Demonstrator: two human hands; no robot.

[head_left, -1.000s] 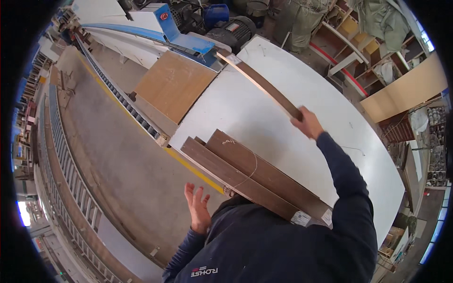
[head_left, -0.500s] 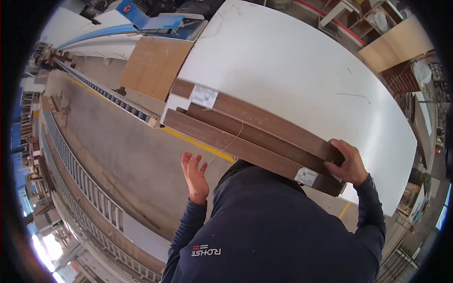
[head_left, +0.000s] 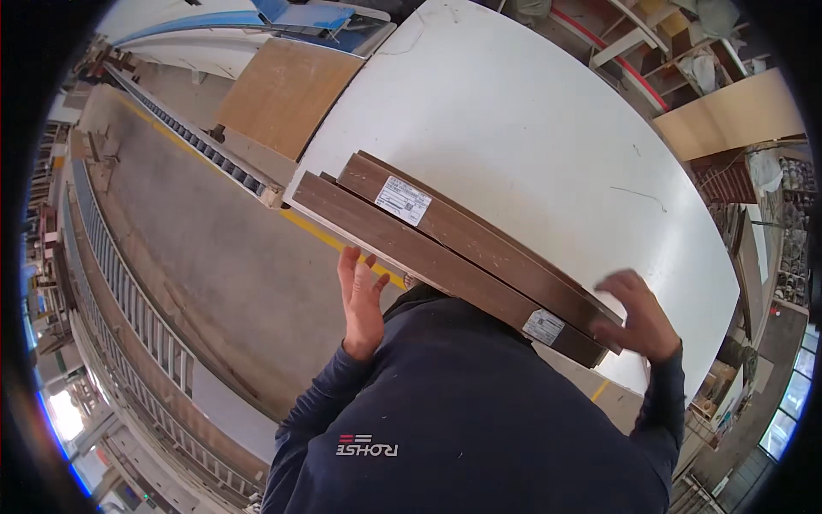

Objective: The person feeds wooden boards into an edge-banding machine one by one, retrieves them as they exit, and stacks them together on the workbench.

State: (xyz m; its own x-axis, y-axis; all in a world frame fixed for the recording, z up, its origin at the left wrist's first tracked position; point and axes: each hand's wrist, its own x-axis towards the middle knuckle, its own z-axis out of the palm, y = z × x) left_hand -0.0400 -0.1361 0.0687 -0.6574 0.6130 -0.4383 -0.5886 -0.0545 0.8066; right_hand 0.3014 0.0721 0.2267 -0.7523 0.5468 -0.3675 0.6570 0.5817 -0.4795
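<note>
Hands stood well apart, one at each end of the near side of the stacked brown boards (head_left: 462,248). Our left hand (head_left: 360,300) was open, fingers straight and spread, its fingertips up against the lower long edge of the stack; whether the palm bore any load we could not tell. Our right hand (head_left: 640,319) was also open, fingers loosely curved over the far right corner of the stack and blurred; we could not tell whether it touched or only hovered there. Neither hand was closed around anything.

The boards, long narrow dark-brown strips each carrying a small white label (head_left: 402,200), lay flat and overlapping on the big white panel (head_left: 531,128), at its near edge just ahead of our chest.

We judged the boards stiff and flat, moderately heavy as a bundle, with smooth laminated faces likely to slide over one another. We judged the safest hold to be under the long edges toward both ends, pressing the strips together so that none slipped out.

Beyond the panel lay a tan board (head_left: 287,94) beside a roller conveyor (head_left: 201,146). The concrete floor (head_left: 205,274) with a yellow line ran to our left, and shelving (head_left: 668,60) stood behind.
</note>
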